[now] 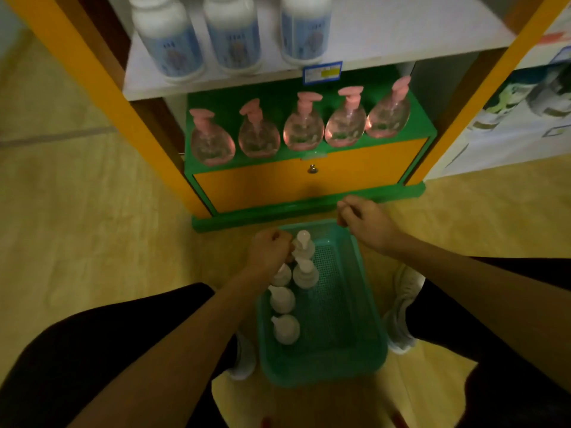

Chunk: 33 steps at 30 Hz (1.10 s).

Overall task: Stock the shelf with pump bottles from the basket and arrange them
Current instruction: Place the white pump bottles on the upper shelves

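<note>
Five white pump bottles (285, 299) upright in teal basket (355, 341).

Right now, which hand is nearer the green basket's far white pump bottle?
Left. The left hand touches that bottle; the right hand hovers above the basket's far corner.
</note>
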Motion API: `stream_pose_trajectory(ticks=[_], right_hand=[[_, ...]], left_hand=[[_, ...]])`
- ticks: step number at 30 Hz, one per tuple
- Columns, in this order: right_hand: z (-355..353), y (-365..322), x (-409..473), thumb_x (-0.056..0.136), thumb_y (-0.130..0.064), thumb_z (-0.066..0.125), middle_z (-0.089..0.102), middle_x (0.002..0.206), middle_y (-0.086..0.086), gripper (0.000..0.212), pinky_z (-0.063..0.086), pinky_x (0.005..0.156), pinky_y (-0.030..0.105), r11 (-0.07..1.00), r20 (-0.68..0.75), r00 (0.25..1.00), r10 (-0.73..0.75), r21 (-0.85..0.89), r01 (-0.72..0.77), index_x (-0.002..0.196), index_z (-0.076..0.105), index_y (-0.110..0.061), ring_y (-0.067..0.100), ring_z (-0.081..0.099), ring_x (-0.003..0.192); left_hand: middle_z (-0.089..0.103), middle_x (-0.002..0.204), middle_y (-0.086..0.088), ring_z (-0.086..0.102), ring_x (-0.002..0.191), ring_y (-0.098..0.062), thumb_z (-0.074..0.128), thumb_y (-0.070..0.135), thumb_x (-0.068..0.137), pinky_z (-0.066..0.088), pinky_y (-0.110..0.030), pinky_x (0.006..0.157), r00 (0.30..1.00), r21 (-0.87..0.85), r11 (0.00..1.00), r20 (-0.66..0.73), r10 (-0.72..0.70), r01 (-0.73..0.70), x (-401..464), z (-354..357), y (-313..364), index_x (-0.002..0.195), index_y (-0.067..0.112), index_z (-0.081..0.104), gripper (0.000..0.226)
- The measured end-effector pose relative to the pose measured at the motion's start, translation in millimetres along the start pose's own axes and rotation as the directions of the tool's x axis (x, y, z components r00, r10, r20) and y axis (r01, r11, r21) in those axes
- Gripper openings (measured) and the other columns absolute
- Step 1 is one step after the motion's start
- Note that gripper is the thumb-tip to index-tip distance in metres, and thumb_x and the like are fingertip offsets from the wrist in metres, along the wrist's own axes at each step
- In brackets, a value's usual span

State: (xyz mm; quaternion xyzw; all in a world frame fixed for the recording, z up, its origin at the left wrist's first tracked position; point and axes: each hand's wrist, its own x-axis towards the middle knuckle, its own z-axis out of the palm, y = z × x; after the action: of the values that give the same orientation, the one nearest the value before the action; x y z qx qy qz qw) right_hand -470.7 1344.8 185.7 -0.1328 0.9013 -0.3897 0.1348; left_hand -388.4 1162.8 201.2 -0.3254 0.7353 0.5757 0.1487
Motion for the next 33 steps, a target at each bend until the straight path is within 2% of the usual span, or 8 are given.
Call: stream_pose_trajectory(ticks=[4, 7, 10, 14, 18, 22, 27, 33], right_hand=[[18, 33, 9, 0.097, -0.027, 0.039, 0.06, 0.068, 0.005, 0.031, 0.045, 0.06, 0.028, 0.996, 0.084, 0.994, 0.067, -0.068, -0.062, 0.074, 0.056, -0.015, 0.017, 0.054, 0.061], [35, 52, 15, 0.097, -0.022, 0.038, 0.061, 0.08, 0.024, 0.03, 0.041, 0.062, 0.032, 0.986, 0.152, 0.974, 0.167, -0.029, -0.164, 0.08, 0.056, -0.004, 0.024, 0.053, 0.065], [53, 66, 26, 0.099, -0.022, 0.043, 0.065, 0.091, 0.024, 0.027, 0.046, 0.069, 0.038, 0.976, 0.169, 0.962, 0.215, -0.007, -0.217, 0.095, 0.06, -0.001, 0.034, 0.06, 0.079], [71, 83, 43, 0.095, -0.023, 0.055, 0.062, 0.103, 0.013, 0.032, 0.048, 0.069, 0.03, 0.967, 0.273, 0.928, 0.254, -0.097, -0.236, 0.123, 0.051, -0.009, 0.025, 0.06, 0.087], [99, 94, 58, 0.089, -0.021, 0.064, 0.054, 0.129, 0.017, 0.056, 0.044, 0.091, 0.035, 0.959, 0.308, 0.912, 0.271, -0.169, -0.228, 0.138, 0.041, -0.008, 0.03, 0.055, 0.114], [122, 101, 70, 0.083, -0.024, 0.071, 0.046, 0.141, 0.016, 0.069, 0.038, 0.102, 0.037, 0.954, 0.352, 0.887, 0.298, -0.147, -0.262, 0.141, 0.036, -0.009, 0.031, 0.045, 0.128], [136, 94, 78, 0.084, -0.025, 0.069, 0.061, 0.122, 0.017, 0.045, 0.046, 0.097, 0.045, 0.966, 0.401, 0.885, 0.236, -0.192, -0.171, 0.122, 0.056, -0.004, 0.033, 0.057, 0.113], [148, 99, 81, 0.08, -0.03, 0.072, 0.059, 0.128, 0.014, 0.058, 0.044, 0.1, 0.046, 0.96, 0.354, 0.897, 0.264, -0.182, -0.211, 0.131, 0.05, -0.011, 0.031, 0.055, 0.117]], left_hand=[[0.055, 0.076, -0.005, 0.057, 0.086, -0.028, 0.048, 0.013, 0.095, 0.051, -0.048, 0.091, 0.999, 0.177, 0.983, -0.028, -0.037, 0.041, 30, 9, -44, 0.073, 0.019, 0.052, 0.023], [0.047, 0.072, 0.006, 0.052, 0.074, -0.015, 0.048, 0.013, 0.095, 0.047, -0.019, 0.068, 1.0, 0.35, 0.937, 0.014, 0.002, -0.007, 34, 20, -57, 0.095, 0.015, 0.054, 0.006], [0.041, 0.07, 0.01, 0.046, 0.073, -0.011, 0.048, 0.013, 0.095, 0.039, -0.007, 0.054, 0.998, 0.402, 0.914, 0.056, 0.034, -0.054, 49, 35, -72, 0.077, 0.02, 0.044, 0.021], [0.052, 0.085, 0.0, 0.05, 0.087, -0.016, 0.056, 0.008, 0.09, 0.04, -0.015, 0.069, 0.996, 0.458, 0.888, 0.085, -0.001, -0.038, 71, 56, -89, 0.089, 0.011, 0.052, 0.005], [0.061, 0.115, -0.016, 0.056, 0.11, -0.029, 0.062, 0.017, 0.088, 0.043, -0.036, 0.098, 0.995, 0.493, 0.869, 0.103, -0.008, -0.044, 90, 75, -104, 0.111, 0.002, 0.054, 0.029], [0.055, 0.128, -0.012, 0.05, 0.12, -0.025, 0.062, 0.024, 0.09, 0.036, -0.031, 0.101, 0.994, 0.488, 0.872, 0.074, -0.078, 0.032, 108, 89, -112, 0.122, 0.007, 0.049, 0.039], [0.056, 0.122, -0.013, 0.054, 0.113, -0.029, 0.072, 0.032, 0.079, 0.041, -0.032, 0.092, 0.99, 0.5, 0.861, 0.041, -0.136, 0.098, 121, 98, -114, 0.125, 0.005, 0.047, 0.059], [0.051, 0.135, -0.01, 0.046, 0.126, -0.023, 0.051, 0.029, 0.096, 0.031, -0.026, 0.101, 0.992, 0.469, 0.879, 0.035, -0.118, 0.088, 122, 103, -118, 0.131, 0.008, 0.045, 0.041]])
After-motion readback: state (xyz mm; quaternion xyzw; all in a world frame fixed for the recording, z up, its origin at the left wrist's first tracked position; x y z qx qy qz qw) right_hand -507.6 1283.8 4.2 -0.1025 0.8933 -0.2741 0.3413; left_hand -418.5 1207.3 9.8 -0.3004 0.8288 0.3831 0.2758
